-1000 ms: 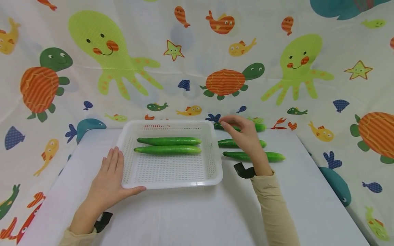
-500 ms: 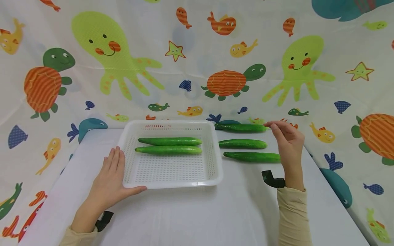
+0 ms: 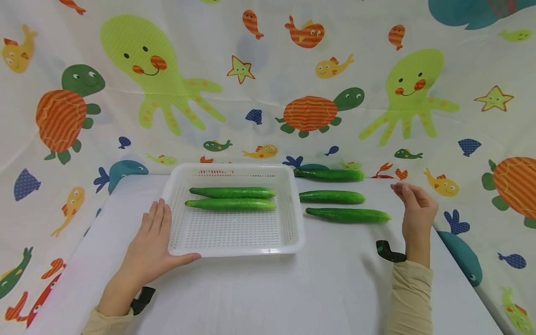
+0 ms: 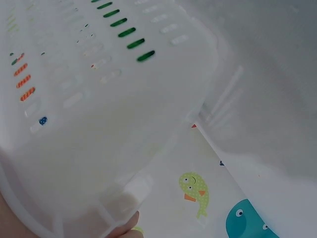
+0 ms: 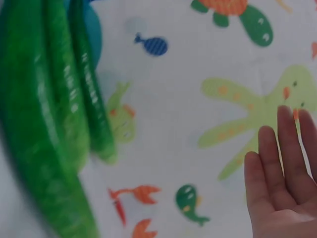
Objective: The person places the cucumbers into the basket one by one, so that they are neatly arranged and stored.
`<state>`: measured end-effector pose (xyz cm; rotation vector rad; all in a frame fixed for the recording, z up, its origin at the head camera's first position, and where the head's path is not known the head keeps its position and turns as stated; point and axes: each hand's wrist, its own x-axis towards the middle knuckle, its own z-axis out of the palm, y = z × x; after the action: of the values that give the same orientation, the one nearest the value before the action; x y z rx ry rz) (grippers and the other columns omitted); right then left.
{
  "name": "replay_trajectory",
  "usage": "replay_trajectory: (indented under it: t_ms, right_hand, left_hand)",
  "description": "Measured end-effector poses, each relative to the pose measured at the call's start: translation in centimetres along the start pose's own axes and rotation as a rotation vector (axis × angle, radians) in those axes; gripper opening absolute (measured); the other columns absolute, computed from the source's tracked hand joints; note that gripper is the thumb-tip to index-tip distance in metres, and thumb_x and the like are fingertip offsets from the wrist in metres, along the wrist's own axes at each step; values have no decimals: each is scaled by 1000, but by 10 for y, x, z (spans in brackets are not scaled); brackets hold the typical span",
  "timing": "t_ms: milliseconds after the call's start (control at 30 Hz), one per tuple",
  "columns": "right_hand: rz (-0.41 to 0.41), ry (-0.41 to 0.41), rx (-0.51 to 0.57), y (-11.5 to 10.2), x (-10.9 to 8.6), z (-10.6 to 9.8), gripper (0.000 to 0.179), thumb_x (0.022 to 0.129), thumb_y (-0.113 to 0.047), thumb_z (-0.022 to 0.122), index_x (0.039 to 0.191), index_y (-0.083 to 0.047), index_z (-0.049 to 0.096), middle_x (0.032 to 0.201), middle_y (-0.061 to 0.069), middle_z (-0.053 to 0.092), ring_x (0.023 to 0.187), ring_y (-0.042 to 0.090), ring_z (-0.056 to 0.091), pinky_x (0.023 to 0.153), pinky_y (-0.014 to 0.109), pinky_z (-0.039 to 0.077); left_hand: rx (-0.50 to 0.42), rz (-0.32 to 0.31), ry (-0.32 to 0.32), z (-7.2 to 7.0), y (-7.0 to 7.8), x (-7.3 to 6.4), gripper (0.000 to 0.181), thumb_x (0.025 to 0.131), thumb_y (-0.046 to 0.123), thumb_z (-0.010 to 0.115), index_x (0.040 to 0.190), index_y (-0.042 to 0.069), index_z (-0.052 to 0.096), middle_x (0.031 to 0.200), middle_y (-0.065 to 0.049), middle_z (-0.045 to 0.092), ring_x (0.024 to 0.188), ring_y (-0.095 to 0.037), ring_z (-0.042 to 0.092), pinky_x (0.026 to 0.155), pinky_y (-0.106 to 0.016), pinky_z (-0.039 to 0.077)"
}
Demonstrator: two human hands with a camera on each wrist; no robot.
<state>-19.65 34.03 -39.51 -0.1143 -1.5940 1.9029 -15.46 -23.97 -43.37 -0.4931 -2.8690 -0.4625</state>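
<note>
On the table (image 3: 335, 288), right of the basket (image 3: 234, 252), three cucumbers (image 3: 332, 197) lie side by side, long axes running left to right. The right hand (image 3: 418, 207), the nearer one, is just beyond their right ends, touching none, fingers extended and holding nothing. Well apart, the left hand (image 3: 149, 246) rests straight-fingered against the basket, which contains two more cucumbers (image 3: 230, 204). The middle loose cucumber's left end is obscured by the basket; most of the left hand is hidden in its wrist view.

3 cukes (image 5: 69, 89) & R hand (image 5: 287, 208) cut off by R-wrist pic edges, nearest cuke blurry
</note>
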Motion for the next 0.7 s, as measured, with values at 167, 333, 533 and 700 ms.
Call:
replay_trajectory:
  t_ms: [167, 333, 533, 700]
  right_hand:
    - [143, 33, -44, 26, 3, -21, 31, 97, -14, 64, 114, 12, 66, 104, 11, 71, 102, 18, 66, 94, 18, 49]
    - [234, 40, -102, 48, 3, -39, 26, 99, -14, 61, 114, 6, 69, 106, 2, 73, 108, 13, 60, 99, 16, 43]
    - [431, -24, -270, 66, -1, -56, 37, 99, -28, 61, 131, -9, 64, 126, -9, 60, 131, 11, 39, 109, 17, 29]
    - [492, -80, -440, 74, 1, -58, 49, 100, -38, 57, 140, -11, 55, 134, -6, 52, 139, 14, 30, 116, 28, 23]
  left_hand:
    - [2, -4, -6, 1, 1, 0, 139, 68, 74, 74, 151, -15, 8, 160, -32, 4, 150, -40, -3, 120, -41, -10]
    - [-2, 0, -11, 2, 2, 1, 139, 68, 75, 73, 151, -15, 8, 161, -32, 3, 150, -40, -3, 120, -40, -10]
    - [6, 2, -8, 1, 2, 1, 139, 68, 75, 73, 151, -16, 8, 160, -32, 4, 150, -40, -2, 120, -41, -9]
    - [6, -3, -5, 0, 0, 1, 139, 68, 74, 73, 152, -15, 7, 161, -32, 3, 150, -40, -3, 120, -41, -9]
